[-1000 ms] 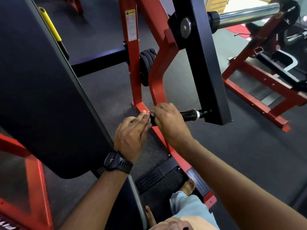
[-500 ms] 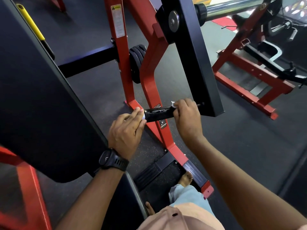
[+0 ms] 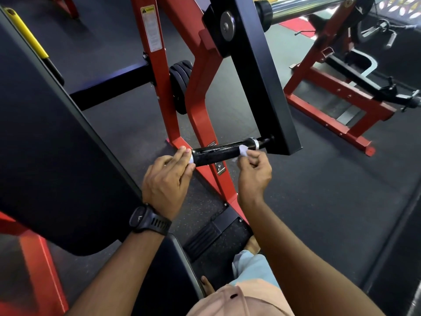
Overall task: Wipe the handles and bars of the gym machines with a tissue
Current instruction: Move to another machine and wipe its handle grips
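Note:
A black rubber handle (image 3: pixel 222 152) sticks out sideways from the black lever arm (image 3: pixel 262 76) of a red gym machine. My right hand (image 3: pixel 254 174) pinches a small white tissue (image 3: pixel 243 151) against the handle's right end, close to its silver ring. My left hand (image 3: pixel 167 185), with a black watch on the wrist, has straight fingers pressed against the handle's free left end cap.
A large black back pad (image 3: pixel 50 144) fills the left side. The red frame (image 3: pixel 164 87) carries black weight plates (image 3: pixel 180 85). A chrome bar (image 3: pixel 303 8) crosses the top right. Another red machine (image 3: pixel 337 96) stands at right. A yellow-tipped lever (image 3: pixel 27 33) is at upper left.
My right hand has slid along the handle from its left end toward the lever arm and now pinches the tissue instead of wrapping the grip. My left hand stays at the end cap.

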